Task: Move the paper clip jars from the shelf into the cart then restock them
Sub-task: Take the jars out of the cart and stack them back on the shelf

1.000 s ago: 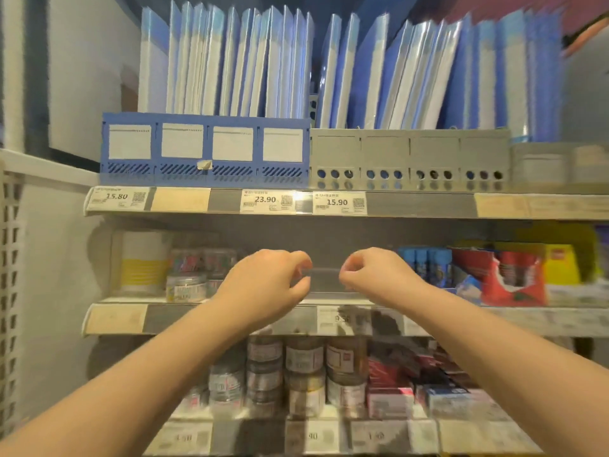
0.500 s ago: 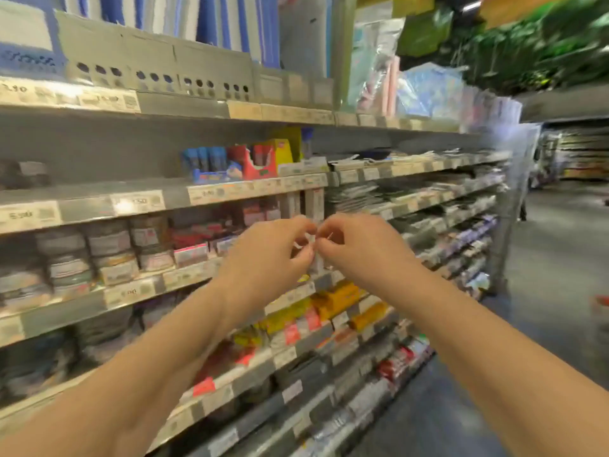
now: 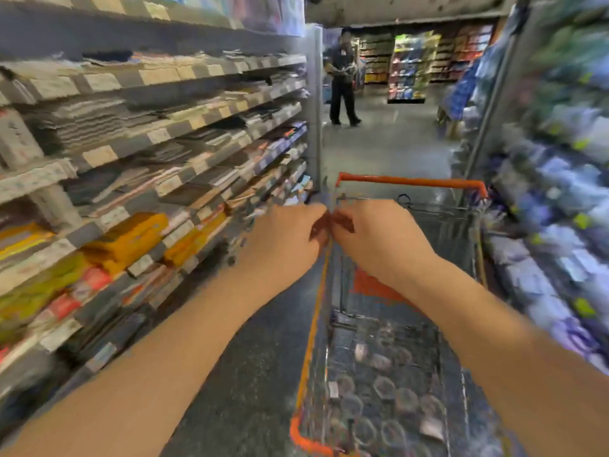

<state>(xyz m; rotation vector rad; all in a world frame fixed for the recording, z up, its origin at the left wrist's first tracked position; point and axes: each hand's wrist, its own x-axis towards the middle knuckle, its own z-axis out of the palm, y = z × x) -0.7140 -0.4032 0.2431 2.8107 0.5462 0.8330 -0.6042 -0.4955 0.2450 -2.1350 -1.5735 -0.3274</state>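
Jars lie in the cart, between left shelves and right shelves.

Only one cam here, wide-angle, strapped to my head, looking forward and down along the aisle. My left hand and right hand sit close at frame center, cart in the lower right, shelves down the left. Everything's motion-blurred.

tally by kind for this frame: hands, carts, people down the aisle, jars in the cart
hands: 2 (left hand, right hand)
cart: 1
bystander at the aisle end: 1
jars in the cart: several, too blurred to count
total: 4, jars left out
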